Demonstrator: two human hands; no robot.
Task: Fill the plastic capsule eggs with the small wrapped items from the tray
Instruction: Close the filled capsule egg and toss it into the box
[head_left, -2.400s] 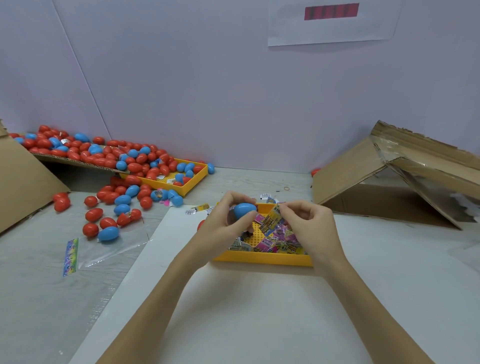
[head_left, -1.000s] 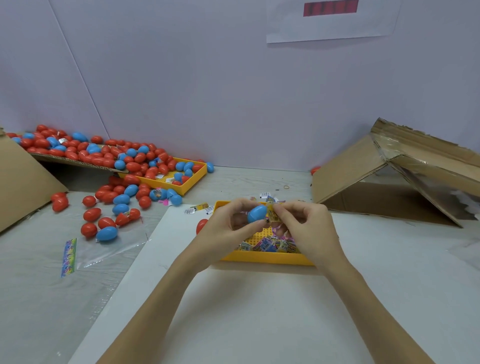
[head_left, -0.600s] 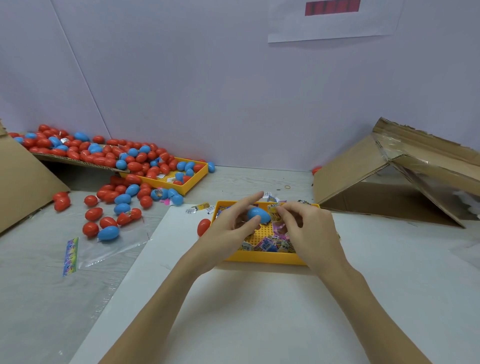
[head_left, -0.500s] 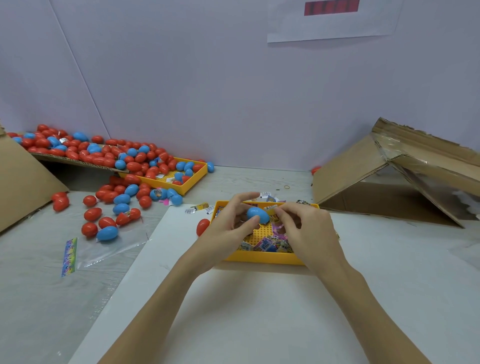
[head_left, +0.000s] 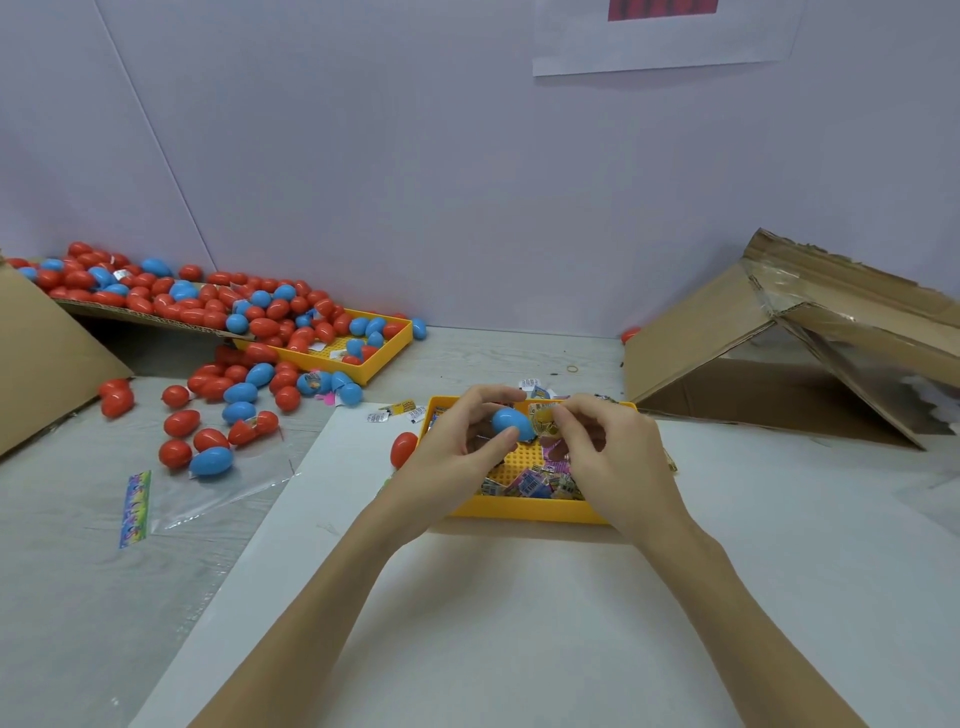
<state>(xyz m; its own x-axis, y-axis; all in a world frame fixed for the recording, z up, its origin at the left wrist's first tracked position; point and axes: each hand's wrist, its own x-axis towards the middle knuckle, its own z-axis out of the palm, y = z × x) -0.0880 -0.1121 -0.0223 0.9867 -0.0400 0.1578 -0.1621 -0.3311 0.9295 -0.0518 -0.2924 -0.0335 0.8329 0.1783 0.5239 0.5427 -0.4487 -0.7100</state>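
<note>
White tabletop (head_left: 519, 623); left hand (head_left: 457, 457) pinches smooth blue egg (head_left: 511, 423).

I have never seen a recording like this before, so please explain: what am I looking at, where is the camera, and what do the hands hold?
There is no machine here. A person wears one camera on the head, looking forward and down at two bare hands. The left hand holds a blue capsule egg between thumb and fingers. The right hand pinches a small yellow wrapped item right beside the egg. Both hover over a yellow tray of wrapped items. One red egg lies beside this tray. To the left, many red and blue eggs spill over a second yellow tray and the table. A torn cardboard box lies to the right.
</note>
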